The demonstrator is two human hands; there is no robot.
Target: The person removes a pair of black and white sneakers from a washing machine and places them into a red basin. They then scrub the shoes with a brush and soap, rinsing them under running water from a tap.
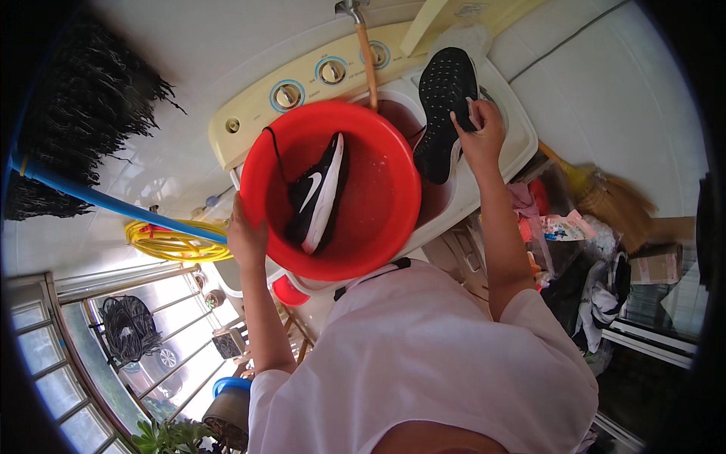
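One shoe (445,94) is held up, sole showing, at 2 o'clock from the basin (348,113); its right edge is gripped by the right hand (484,136), thumb on the sole. The left hand (248,236) is set at the basin's rim, at 8 o'clock; whether it is closed there cannot be told. The shoe is probably light, bendy and slippery if wet; a hold around its middle should be firmest. The other shoe (321,197) is tipped sideways in the basin, its lace (277,151) draped toward 10 o'clock. Reach near 12 o'clock is hampered by the tube (367,68) over the washer (253,102).
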